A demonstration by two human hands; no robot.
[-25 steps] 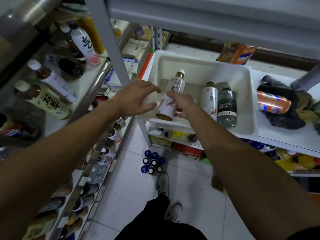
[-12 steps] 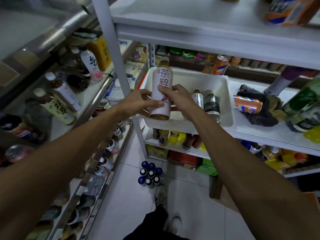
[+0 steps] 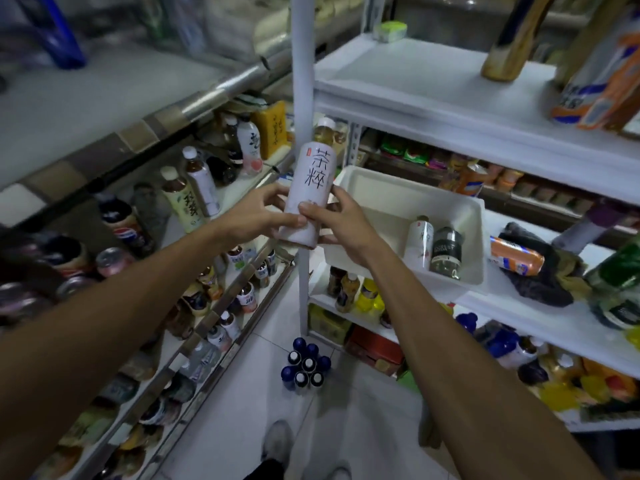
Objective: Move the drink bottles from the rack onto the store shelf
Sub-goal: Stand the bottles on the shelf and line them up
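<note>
Since half a second ago the tea bottle (image 3: 308, 195) has lifted clear of the white tub (image 3: 408, 188) and come leftward. It is now in mid-air in front of the rack's white post (image 3: 303, 81), near upright with a slight lean, label to the camera. Both hands are on it: left hand (image 3: 259, 216) wraps the lower left side with fingers curled round the body, right hand (image 3: 341, 220) grips the lower right, thumb across the front. Probably a hand-to-hand pass, since the store shelf (image 3: 211, 322) lies at left. Two bottles still lie in the tub, a white-label bottle (image 3: 419, 245) and a dark soda bottle (image 3: 446, 251), side by side, so the task looks partly done

Risks from here:
- Both grips sit low, so the bottle is top-heavy. If the right hand lets go before the left has a firm hold, it could tip or drop to the tiled floor (image 3: 242, 393), where blue-capped bottles (image 3: 306, 368) stand just below
- The post is right behind the bottle, and a quick swing left could clip it
- The shelf at left is crowded with standing bottles (image 3: 194, 188), and setting this one into a tight gap could topple its neighbours
- That side is blurred, so I cannot tell where a free spot is
</note>
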